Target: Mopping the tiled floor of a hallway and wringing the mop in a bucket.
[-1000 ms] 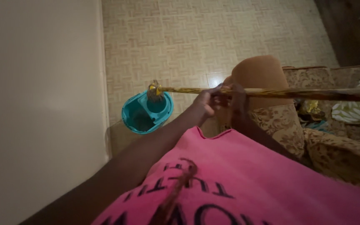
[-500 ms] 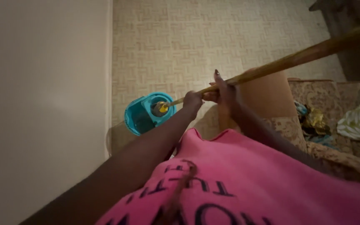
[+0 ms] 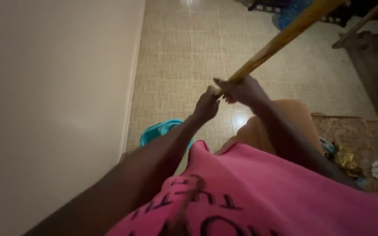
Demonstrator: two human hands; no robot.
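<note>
Above the floor, centre: both hands clenched on wooden pole.
Left hand: nearer — lower end.
Right hand: just above it; shaft runs far-right.
Bucket: teal, near-left, below.

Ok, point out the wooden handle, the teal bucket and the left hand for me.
wooden handle (image 3: 281,39), head view, middle of the bare shaft above the hands.
teal bucket (image 3: 158,130), head view, visible rim by the forearm.
left hand (image 3: 206,106), head view, back of the hand.

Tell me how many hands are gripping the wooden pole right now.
2: the left hand wraps the wooden pole at its lower visible end, the right hand just above it.
</note>
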